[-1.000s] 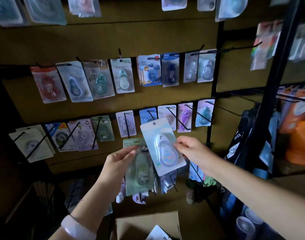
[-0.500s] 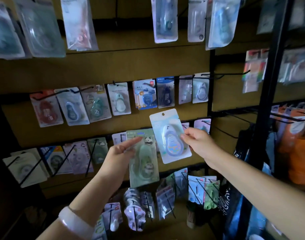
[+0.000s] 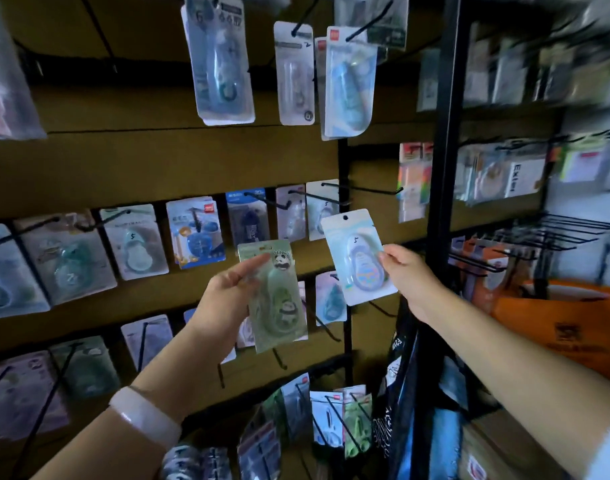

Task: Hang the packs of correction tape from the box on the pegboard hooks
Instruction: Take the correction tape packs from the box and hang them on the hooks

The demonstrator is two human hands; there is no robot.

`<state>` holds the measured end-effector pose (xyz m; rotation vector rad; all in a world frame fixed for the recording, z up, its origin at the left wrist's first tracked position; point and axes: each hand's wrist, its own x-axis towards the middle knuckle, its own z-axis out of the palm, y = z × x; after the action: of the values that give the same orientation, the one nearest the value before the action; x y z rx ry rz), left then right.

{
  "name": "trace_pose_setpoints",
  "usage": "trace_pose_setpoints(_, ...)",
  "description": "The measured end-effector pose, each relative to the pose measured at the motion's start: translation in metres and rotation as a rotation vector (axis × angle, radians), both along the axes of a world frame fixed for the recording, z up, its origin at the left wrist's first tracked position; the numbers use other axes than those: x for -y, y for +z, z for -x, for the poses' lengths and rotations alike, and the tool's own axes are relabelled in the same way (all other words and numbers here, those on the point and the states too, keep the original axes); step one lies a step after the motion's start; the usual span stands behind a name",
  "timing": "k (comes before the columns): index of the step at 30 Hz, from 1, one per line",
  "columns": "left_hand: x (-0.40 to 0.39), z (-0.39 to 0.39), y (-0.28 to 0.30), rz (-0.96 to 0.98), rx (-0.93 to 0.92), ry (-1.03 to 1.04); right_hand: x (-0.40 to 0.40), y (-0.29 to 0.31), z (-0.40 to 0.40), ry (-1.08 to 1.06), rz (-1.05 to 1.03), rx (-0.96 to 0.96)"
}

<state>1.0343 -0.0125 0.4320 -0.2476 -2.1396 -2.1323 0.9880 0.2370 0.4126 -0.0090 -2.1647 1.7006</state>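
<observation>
**Q:** What are your hands holding?

**A:** My left hand (image 3: 227, 299) grips a green panda correction tape pack (image 3: 277, 299) along its left edge, fingers curled round it, index finger lying across the top of the card. My right hand (image 3: 405, 275) pinches a pale blue correction tape pack (image 3: 357, 258) by its right edge. Both packs are upright, facing me, in front of the brown pegboard (image 3: 158, 161).

**Q:** What has just changed?

**A:** A second ago both packs were low against the board and I could see the open cardboard box beneath them. Since then I have raised my head and both hands; the box is now out of view, and a higher row of hanging packs fills the top of the frame. The blue pack has moved up and to the right. Its punched hole now sits just below a bare black hook (image 3: 362, 189) that juts from the board's right edge.

**Q:** What does that mean for the task?

**A:** I judge the blue pack is close to being hung, though it is not yet on any hook. Its hole needs to be lifted to the hook's tip and slid on. The panda pack waits in my left hand, touching no hook.
</observation>
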Motion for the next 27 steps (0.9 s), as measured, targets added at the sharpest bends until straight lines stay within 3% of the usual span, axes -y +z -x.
trace_pose_setpoints(10,-0.018,0.025,0.019,0.023,-0.022,-0.05,-0.02,0.019,0.022,-0.032,-0.112,-0.062)
trace_pose_setpoints(17,-0.032,0.027,0.012,0.01,0.008,-0.101,-0.048,0.002,-0.021,-0.021,-0.218,-0.211)
trace_pose_setpoints(22,-0.05,0.024,0.013,-0.003,0.006,-0.13,-0.067,0.03,-0.039,-0.117,-0.094,-0.256)
trace_pose_setpoints(27,-0.061,0.017,0.014,0.006,-0.016,-0.135,-0.078,0.036,-0.035,-0.153,-0.068,-0.175)
